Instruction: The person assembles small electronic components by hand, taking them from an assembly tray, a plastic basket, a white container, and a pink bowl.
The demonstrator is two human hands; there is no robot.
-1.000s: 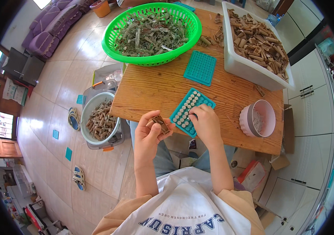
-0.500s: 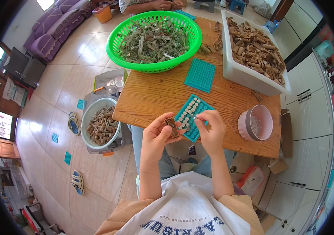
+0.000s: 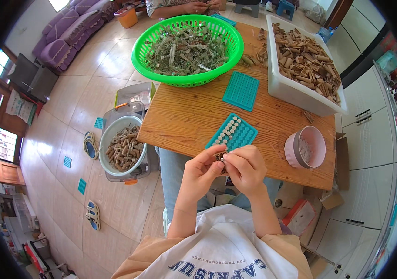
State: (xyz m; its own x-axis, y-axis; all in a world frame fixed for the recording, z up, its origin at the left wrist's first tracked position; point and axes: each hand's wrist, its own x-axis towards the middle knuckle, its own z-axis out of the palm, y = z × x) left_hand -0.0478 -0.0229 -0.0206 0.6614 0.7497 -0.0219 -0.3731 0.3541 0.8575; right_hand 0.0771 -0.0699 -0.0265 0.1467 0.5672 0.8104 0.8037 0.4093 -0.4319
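Left hand gripped a brown piece, right hand met it, its hold unclear, teal tray with white discs lay beyond.

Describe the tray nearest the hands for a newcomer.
Find the wooden table, then its near edge, left of the pink bowl. The teal tray there has small white discs in its left-side cups, unlike the farther teal tray.

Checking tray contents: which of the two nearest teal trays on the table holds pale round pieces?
The nearer tray, just beyond the right hand: pale pieces occupy its left side; the farther tray shows none.
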